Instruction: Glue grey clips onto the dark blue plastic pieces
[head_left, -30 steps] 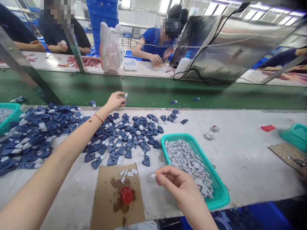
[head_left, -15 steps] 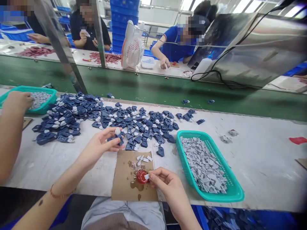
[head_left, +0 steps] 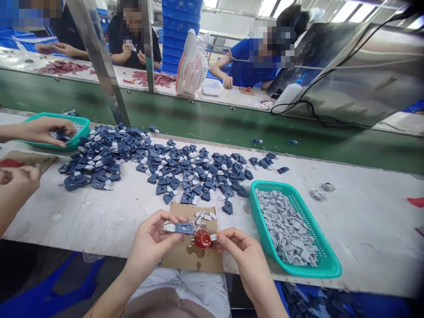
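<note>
Between the thumb and fingers of my left hand (head_left: 159, 236) is a dark blue plastic piece (head_left: 184, 228) with a white end, held flat over the cardboard. My right hand (head_left: 240, 249) pinches a small light grey tab (head_left: 213, 237) at the right edge of a red cap-like disc (head_left: 203, 239), which looks wet and glossy. The disc rests on a piece of brown cardboard (head_left: 172, 260) with wet stains. Several loose grey tabs (head_left: 207, 217) lie behind the disc.
A green basket (head_left: 331, 269) of grey tabs stands at my right. Many blue pieces (head_left: 185, 172) spread behind the cardboard. At the left, a co-worker's hand (head_left: 43, 130) reaches over another green basket (head_left: 85, 130). A green strip (head_left: 185, 117) runs behind; people sit across it.
My left hand has come down and right, bringing the blue piece over the cardboard near the disc. My right hand stays beside the disc with the tab. The co-worker's hands at left have moved.
</note>
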The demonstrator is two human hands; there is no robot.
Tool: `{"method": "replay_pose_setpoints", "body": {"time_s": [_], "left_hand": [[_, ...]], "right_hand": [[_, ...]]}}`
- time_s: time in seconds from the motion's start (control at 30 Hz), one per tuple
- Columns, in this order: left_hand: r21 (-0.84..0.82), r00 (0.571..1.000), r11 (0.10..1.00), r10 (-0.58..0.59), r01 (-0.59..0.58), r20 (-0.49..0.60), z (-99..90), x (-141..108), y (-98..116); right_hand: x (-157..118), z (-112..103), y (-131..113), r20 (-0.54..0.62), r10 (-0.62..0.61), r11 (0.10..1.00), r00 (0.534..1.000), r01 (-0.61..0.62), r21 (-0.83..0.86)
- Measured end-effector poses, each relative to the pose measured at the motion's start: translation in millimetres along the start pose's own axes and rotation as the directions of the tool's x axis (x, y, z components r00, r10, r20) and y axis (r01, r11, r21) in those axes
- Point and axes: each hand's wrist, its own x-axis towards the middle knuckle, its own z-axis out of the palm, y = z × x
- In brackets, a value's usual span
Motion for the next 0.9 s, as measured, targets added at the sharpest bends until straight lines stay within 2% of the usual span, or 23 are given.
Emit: {"method": "replay_pose_setpoints", "body": {"time_s": [0.17,0.33,0.6,0.8,0.9], "left_hand": [[0.155,0.978,0.966,0.209,-0.208,0.013,12.2,-7.7,-3.8],[0.293,0.927,0.884,0.374,-0.364,0.023,17.5,-12.9,-7.7],[0.431,0.859,0.761,0.506,-0.485,0.073,14.2,-16.6,-7.7],[0.474,0.816,0.695,0.57,-0.541,0.095,13.4,-15.8,-8.1],[0.504,0.78,0.642,0.617,-0.577,0.107,13.0,-15.6,-7.7]], "right_hand": [[-14.5,12.3,-20.8,0.015,-0.063,0.989,0.998,0.06,0.137],[-23.9,30.1,-28.3,0.057,-0.096,0.988,0.994,0.088,0.126],[-26.8,43.7,-25.5,-0.022,-0.088,0.987,0.996,0.09,0.131],[-20.9,45.3,-17.1,0.041,-0.122,0.986,0.992,0.117,0.117],[-21.6,48.5,-17.2,0.036,-0.146,0.988,0.989,0.144,0.061]]}}
